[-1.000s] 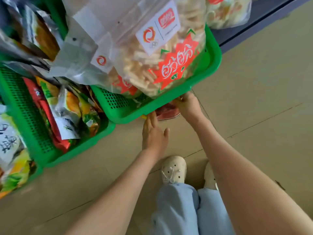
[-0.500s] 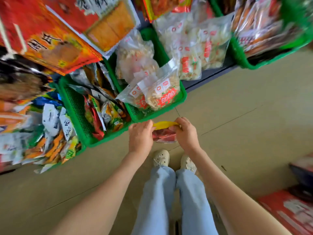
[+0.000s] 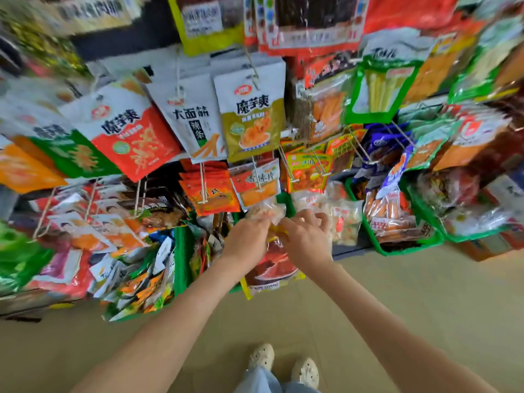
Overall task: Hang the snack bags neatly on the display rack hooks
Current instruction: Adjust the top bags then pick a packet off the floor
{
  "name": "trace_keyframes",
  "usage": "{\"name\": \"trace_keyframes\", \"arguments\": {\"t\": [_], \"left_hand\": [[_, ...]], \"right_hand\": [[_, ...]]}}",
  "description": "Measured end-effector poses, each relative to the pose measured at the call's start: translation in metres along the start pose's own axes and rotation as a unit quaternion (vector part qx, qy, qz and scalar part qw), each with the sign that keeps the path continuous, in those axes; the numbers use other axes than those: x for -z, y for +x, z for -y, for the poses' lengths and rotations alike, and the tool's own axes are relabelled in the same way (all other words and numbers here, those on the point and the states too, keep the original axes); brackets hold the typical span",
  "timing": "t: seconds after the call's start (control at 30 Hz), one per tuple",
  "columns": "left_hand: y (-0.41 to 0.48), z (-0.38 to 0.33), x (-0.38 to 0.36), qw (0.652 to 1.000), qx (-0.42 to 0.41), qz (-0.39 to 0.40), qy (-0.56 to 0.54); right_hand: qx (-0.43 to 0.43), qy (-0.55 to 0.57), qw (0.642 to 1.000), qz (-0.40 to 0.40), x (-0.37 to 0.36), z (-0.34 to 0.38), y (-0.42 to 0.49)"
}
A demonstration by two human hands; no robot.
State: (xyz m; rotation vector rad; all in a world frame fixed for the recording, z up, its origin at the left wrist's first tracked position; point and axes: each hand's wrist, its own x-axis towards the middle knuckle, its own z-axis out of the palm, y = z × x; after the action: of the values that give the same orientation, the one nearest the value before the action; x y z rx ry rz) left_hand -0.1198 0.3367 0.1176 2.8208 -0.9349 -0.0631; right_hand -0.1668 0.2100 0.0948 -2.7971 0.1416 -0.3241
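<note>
Snack bag (image 3: 272,269), clear-fronted with a yellow top strip and dark red contents, hangs upright between two hands in front of the lower middle of the display rack (image 3: 124,46); its bottom edge hangs free above the floor (image 3: 397,293). From the head view, the left hand (image 3: 245,243) grips the bag's top from the left side with curled fingers; the right hand (image 3: 307,241) pinches the yellow strip from the right, its fingers bent over the strip; the two hands are almost touching.

Just above the hands, thin wire hooks (image 3: 286,165) stick out from the rack; most carry packets, among them a stack of orange packets (image 3: 211,194) directly above the left hand. Higher up hang a gold-and-white bag (image 3: 252,120) and, to its left, a red-and-white bag (image 3: 133,137); the rack's outer edges are blurred. Along the rack's bottom edge, green baskets (image 3: 377,248) hold more packets, one just right of the right hand. At the bottom of the view, pale shoes (image 3: 261,355) and light blue trouser legs (image 3: 263,381) stand on the beige floor.
</note>
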Motion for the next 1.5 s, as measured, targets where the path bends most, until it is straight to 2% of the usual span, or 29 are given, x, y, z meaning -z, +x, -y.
{"name": "trace_keyframes", "arguments": {"t": [0.1,0.33,0.5,0.57,0.63,0.83,0.93,1.2,1.4,1.5], "left_hand": [[-0.002,0.006,0.045,0.999,0.015,-0.038,0.024],[-0.001,0.029,0.126,0.982,0.030,-0.183,0.029],[0.021,0.063,0.175,0.966,0.032,-0.254,0.048],[0.029,0.070,0.198,0.959,0.023,-0.276,0.062],[0.037,0.074,0.224,0.948,-0.004,-0.311,0.071],[0.076,0.084,0.298,0.915,-0.075,-0.392,0.066],[0.108,0.086,0.324,0.890,-0.067,-0.442,0.093],[0.176,0.071,0.360,0.907,-0.023,-0.420,0.001],[0.195,0.073,0.369,0.896,-0.021,-0.445,-0.003],[0.195,0.075,0.369,0.898,-0.027,-0.439,-0.018]], "right_hand": [[0.085,0.007,0.996,-0.007,0.046,0.027,0.022],[0.127,-0.004,0.991,-0.044,0.106,0.076,0.078],[0.192,-0.002,0.972,-0.138,0.139,0.102,0.130],[0.205,-0.019,0.971,-0.124,0.155,0.114,0.149],[0.201,-0.008,0.973,-0.112,0.171,0.121,0.168],[0.194,0.034,0.950,-0.242,0.225,0.138,0.222],[0.144,0.026,0.950,-0.275,0.251,0.135,0.250],[0.059,0.106,0.961,-0.248,0.294,0.121,0.292],[0.078,0.185,0.943,-0.266,0.297,0.115,0.311],[0.102,0.172,0.944,-0.264,0.295,0.109,0.316]]}}
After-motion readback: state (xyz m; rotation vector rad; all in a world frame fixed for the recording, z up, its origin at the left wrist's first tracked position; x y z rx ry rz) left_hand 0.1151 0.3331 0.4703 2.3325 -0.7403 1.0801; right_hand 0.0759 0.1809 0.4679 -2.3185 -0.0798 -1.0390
